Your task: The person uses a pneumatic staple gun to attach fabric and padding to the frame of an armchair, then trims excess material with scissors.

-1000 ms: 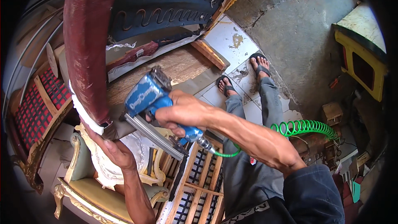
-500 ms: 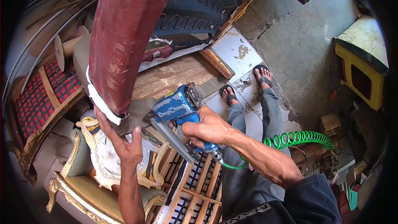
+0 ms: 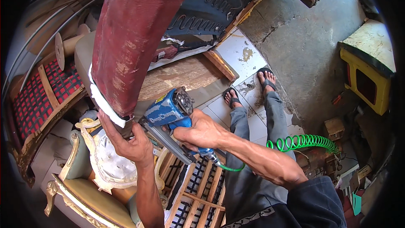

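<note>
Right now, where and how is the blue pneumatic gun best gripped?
Likely round its handle, from the person's right, as the right hand has it: a slim bar between bulky head and hose fitting, while the long magazine crowds its left.

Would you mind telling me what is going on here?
Someone's right hand grips a blue air tool, its nose close to the left hand. That hand pinches dark cloth at the end of a red cover, beside white padding. A green hose joins the tool's handle.
</note>
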